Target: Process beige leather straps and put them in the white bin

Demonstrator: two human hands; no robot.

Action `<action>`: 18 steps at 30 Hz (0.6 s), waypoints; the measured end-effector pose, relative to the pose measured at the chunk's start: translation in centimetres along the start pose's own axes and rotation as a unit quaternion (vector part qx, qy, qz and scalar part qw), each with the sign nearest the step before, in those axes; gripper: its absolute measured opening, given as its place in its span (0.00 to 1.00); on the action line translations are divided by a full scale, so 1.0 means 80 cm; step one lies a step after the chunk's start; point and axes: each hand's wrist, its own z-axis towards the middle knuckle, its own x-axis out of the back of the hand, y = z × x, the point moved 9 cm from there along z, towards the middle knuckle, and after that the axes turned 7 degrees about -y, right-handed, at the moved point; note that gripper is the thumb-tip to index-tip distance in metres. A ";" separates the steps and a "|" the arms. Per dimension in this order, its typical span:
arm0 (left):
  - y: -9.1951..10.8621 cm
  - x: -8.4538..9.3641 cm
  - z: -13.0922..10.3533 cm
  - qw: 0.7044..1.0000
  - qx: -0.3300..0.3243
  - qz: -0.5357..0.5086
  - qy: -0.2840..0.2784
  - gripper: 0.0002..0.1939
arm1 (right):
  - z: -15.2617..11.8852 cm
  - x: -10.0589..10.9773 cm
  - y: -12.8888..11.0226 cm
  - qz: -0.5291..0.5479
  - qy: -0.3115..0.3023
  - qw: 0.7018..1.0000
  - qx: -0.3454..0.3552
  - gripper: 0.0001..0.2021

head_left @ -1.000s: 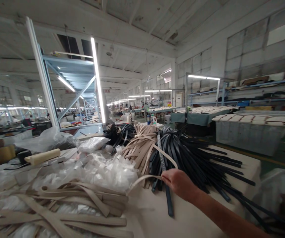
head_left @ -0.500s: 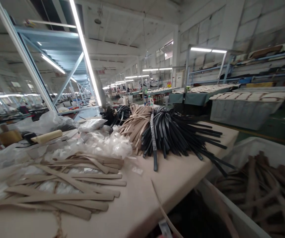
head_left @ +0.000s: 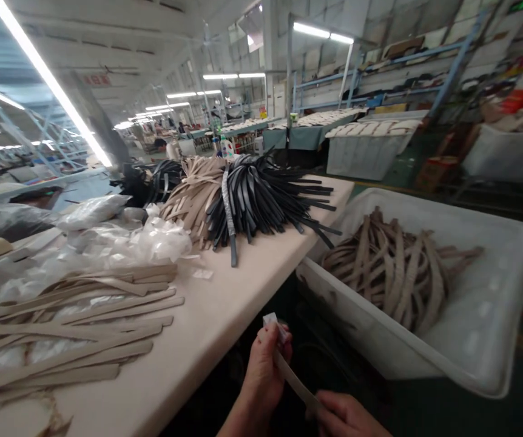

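Note:
A thin beige strap [head_left: 294,380] is stretched between both my hands, low in front of the table edge. My left hand [head_left: 264,371] pinches its upper end, where a small clear plastic tag [head_left: 271,320] sticks up. Farther along the strap, at the bottom of the view, my right hand [head_left: 341,415] grips it. A heap of beige straps [head_left: 193,193] and a heap of black straps [head_left: 261,197] lie on the table [head_left: 238,285] beyond. Flat beige straps [head_left: 84,321] are spread at the left.
A white plastic bin [head_left: 425,358] holding beige straps [head_left: 393,267] stands on the floor to the right of the table. Clear plastic bags [head_left: 120,243] are piled at the table's left. Other tables, crates and racks fill the hall behind.
My right hand drew a beige strap off the heap and back toward me. The view swung down and right, the white bin came into sight, and both hands now hold the strap.

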 end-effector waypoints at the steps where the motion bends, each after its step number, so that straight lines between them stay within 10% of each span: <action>1: -0.007 0.005 -0.001 1.000 0.013 -0.010 0.023 0.10 | 0.005 -0.007 -0.008 0.024 -0.003 1.000 0.007 0.35; 10: 0.001 0.021 0.003 0.993 0.047 -0.057 0.092 0.07 | -0.042 0.053 -0.043 -0.107 0.154 0.980 0.064 0.23; 18: -0.008 0.021 0.002 0.993 0.066 -0.041 0.092 0.08 | -0.043 0.050 -0.031 -0.152 0.184 0.969 0.061 0.20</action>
